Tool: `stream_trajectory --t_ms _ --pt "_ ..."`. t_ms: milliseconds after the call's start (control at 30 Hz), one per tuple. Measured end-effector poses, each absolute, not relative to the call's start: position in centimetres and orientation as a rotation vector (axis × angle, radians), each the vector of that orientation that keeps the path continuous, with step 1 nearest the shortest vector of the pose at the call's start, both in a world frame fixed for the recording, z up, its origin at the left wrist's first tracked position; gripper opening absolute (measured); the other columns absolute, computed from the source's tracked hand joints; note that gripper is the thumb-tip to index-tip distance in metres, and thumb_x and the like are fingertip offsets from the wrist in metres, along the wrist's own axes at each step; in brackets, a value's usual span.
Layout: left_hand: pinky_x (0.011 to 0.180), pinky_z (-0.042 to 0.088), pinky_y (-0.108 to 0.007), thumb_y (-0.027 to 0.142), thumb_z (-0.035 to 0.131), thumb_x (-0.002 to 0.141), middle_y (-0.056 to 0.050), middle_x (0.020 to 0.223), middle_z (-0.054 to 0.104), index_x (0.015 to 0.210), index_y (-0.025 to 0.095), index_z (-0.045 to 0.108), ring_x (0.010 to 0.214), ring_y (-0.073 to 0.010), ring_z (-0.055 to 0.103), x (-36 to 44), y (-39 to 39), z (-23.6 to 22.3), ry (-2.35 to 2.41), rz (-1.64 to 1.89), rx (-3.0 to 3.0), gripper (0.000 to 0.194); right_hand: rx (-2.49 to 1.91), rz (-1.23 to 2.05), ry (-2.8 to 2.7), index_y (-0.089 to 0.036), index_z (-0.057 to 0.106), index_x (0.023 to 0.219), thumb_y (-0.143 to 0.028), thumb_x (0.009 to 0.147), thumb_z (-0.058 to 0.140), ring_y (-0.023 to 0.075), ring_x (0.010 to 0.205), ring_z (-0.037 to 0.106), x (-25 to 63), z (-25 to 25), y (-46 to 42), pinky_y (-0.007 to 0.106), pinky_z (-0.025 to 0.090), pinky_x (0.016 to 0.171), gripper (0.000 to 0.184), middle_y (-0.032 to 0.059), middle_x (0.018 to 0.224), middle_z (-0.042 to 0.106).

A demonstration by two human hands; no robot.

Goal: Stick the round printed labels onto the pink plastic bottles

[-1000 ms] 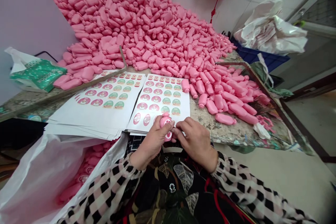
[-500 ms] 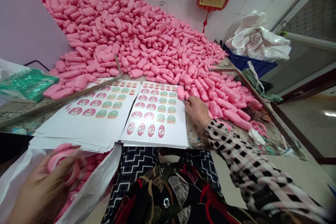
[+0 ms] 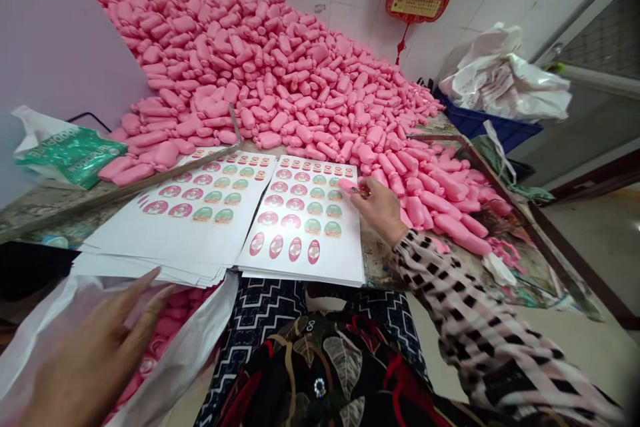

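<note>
My left hand (image 3: pixel 100 347) is open, its fingers stretched out above a white bag (image 3: pixel 195 340) by my knee. Several pink bottles (image 3: pixel 170 320) with round labels lie inside the bag. At the right edge of the sticker sheet (image 3: pixel 300 257), my right hand (image 3: pixel 383 207) is closed on a small pink bottle (image 3: pixel 347 185). Something small and shiny shows by those fingers, too small to name. Pink and green label stickers fill the sheet in rows, and a second stack of sticker sheets (image 3: pixel 165 240) lies to its left.
A large heap of pink bottles (image 3: pixel 260 73) slopes up against the tiled wall. A wooden strip (image 3: pixel 165 177) crosses the left stack. A green and white packet (image 3: pixel 70 153) lies at the left. At the right stands a blue crate (image 3: pixel 500 130) with white plastic bags (image 3: pixel 510 83) on top.
My left hand has let go of the labelled pink bottle it held over the bag and spread its fingers. My right hand now has a pink bottle at its fingertips. The view has shifted slightly.
</note>
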State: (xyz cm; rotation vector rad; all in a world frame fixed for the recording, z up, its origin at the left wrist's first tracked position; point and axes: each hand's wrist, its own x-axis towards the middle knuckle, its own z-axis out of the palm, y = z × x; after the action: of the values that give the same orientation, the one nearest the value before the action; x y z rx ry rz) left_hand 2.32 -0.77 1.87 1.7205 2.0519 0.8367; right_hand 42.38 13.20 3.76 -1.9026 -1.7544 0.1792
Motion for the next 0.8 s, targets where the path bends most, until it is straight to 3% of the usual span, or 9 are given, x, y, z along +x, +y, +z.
stream_trajectory --t_ms 100,200,300,400,533,600,700,800 --pt "0.084 0.047 -0.042 0.045 0.053 0.080 -0.001 0.114 0.062 0.116 0.033 0.057 0.094 -0.0264 0.060 8.6 0.0 4.7 1.846 0.784 1.958 0.038 -1.665 0.691 -1.623 -0.019 0.056 0.080 -0.042 0.073 0.058 0.0138 0.065 0.051 41.6 4.9 9.8 0.026 0.035 0.059 0.024 0.0002 0.072 0.059" --pt "0.090 0.044 -0.039 0.044 0.057 0.078 -0.002 0.126 0.055 0.125 0.033 0.050 0.114 -0.0264 0.051 14.3 0.9 5.5 1.489 0.794 1.920 0.048 -1.439 1.303 -1.496 -0.018 0.055 0.071 -0.030 0.069 0.061 0.0103 0.058 0.048 40.3 5.7 6.6 0.024 0.036 0.057 0.014 -0.0027 0.063 0.055" --pt "0.092 0.043 -0.041 0.045 0.063 0.074 -0.007 0.129 0.053 0.132 0.030 0.042 0.114 -0.0261 0.052 18.2 1.2 4.9 1.267 0.619 1.772 0.064 -1.331 1.688 -1.312 -0.017 0.055 0.069 -0.024 0.067 0.062 0.0078 0.051 0.045 39.0 5.9 4.2 0.021 0.032 0.051 0.010 -0.0048 0.056 0.052" --pt "0.091 0.041 -0.043 0.042 0.068 0.069 -0.010 0.126 0.055 0.133 0.025 0.038 0.108 -0.0273 0.054 20.4 0.9 4.1 1.237 0.617 1.788 0.073 -1.278 1.852 -1.116 -0.018 0.053 0.067 -0.022 0.069 0.059 0.0063 0.047 0.041 37.9 5.8 2.8 0.019 0.027 0.046 0.008 -0.0056 0.053 0.050" --pt "0.072 0.044 -0.034 0.036 0.065 0.070 -0.003 0.091 0.066 0.100 0.023 0.060 0.080 -0.0219 0.059 21.0 0.7 3.3 1.236 0.622 1.750 0.033 -1.314 1.853 -1.040 -0.019 0.048 0.066 -0.028 0.073 0.059 0.0060 0.044 0.036 36.9 5.1 2.3 0.019 0.024 0.044 0.016 -0.0063 0.052 0.048" --pt "0.062 0.041 -0.028 0.037 0.069 0.065 0.001 0.075 0.063 0.084 0.021 0.061 0.068 -0.0175 0.056 20.7 1.0 3.1 1.198 0.578 1.591 0.026 -1.387 1.709 -1.235 -0.019 0.053 0.074 -0.038 0.076 0.059 0.0078 0.049 0.041 37.0 4.5 2.6 0.020 0.029 0.047 0.020 -0.0052 0.057 0.051" --pt "0.061 0.040 -0.025 0.035 0.072 0.062 0.003 0.068 0.058 0.083 0.017 0.059 0.064 -0.0132 0.051 20.1 1.4 2.8 1.151 0.524 1.331 0.030 -1.596 1.101 -1.708 -0.023 0.060 0.096 -0.046 0.084 0.049 0.0120 0.066 0.051 37.9 3.4 3.5 0.023 0.035 0.059 0.028 -0.0009 0.076 0.058" --pt "0.067 0.042 -0.025 0.036 0.069 0.066 0.002 0.075 0.059 0.092 0.017 0.059 0.069 -0.0125 0.052 19.6 1.5 2.9 1.186 0.515 1.302 0.034 -1.782 0.533 -2.039 -0.027 0.063 0.101 -0.042 0.091 0.040 0.0149 0.081 0.054 38.7 2.3 4.3 0.025 0.034 0.065 0.029 0.0020 0.089 0.059"
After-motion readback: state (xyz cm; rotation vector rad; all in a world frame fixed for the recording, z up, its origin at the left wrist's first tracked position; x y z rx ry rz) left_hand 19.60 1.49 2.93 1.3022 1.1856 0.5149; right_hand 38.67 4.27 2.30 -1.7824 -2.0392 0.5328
